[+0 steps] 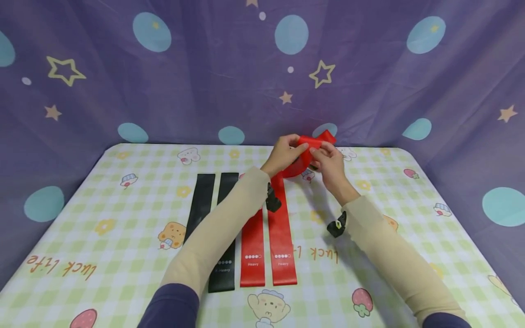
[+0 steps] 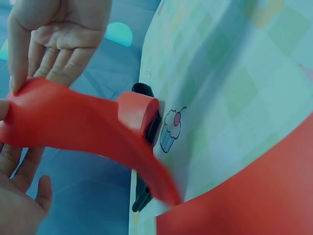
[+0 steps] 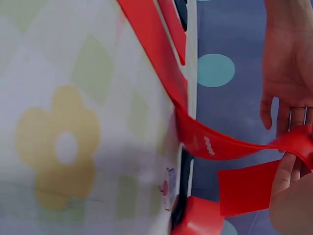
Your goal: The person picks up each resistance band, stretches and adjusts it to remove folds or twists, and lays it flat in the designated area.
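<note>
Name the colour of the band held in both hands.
The band is red, clearest in the left wrist view.

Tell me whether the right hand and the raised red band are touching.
Touching. The head view shows the right hand pinching the raised red band, no gap between them.

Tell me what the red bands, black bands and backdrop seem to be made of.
Red bands: probably rubber or latex, smooth with a soft sheen; the red curves limply where lifted.
Black bands: likely the same, smooth and duller, judging by the similar flat strip shape.
Backdrop: thin printed cloth or plastic, slightly shiny, hanging in soft folds; which, I can't tell.
</note>
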Available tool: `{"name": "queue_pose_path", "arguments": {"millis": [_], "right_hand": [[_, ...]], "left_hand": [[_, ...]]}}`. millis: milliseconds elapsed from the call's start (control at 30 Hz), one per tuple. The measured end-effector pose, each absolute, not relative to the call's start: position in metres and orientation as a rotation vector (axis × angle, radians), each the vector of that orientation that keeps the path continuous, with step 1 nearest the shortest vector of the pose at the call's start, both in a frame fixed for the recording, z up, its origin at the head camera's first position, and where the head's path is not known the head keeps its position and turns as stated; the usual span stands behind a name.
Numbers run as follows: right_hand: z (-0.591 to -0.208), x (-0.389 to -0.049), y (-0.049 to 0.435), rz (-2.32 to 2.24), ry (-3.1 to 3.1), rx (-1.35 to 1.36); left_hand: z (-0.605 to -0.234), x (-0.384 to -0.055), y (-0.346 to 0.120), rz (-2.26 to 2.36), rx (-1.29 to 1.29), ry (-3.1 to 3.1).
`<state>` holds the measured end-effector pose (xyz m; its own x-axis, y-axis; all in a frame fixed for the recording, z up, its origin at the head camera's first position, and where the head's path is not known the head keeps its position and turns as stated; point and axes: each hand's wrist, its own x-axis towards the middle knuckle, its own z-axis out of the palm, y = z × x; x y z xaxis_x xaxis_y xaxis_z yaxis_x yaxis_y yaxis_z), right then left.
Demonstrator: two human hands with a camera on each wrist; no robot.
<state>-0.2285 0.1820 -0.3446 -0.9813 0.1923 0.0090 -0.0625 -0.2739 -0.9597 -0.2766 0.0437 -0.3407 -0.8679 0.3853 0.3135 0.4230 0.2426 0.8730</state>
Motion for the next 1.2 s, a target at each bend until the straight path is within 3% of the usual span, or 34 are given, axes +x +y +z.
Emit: {"name": "queue_pose_path", "arguments": {"millis": [800, 1200], "right_hand": [[-0.321, -0.226, 0.184, 2.442, -1.718, -0.116], [-0.319, -0.225, 0.184, 2.293, -2.078, -0.131]], "left_hand": [[-0.341, -0.262, 0.047, -2.05, -0.784, -2.348], [-0.338, -0.249, 0.05, -1.824, -0.712, -2.67]]}}
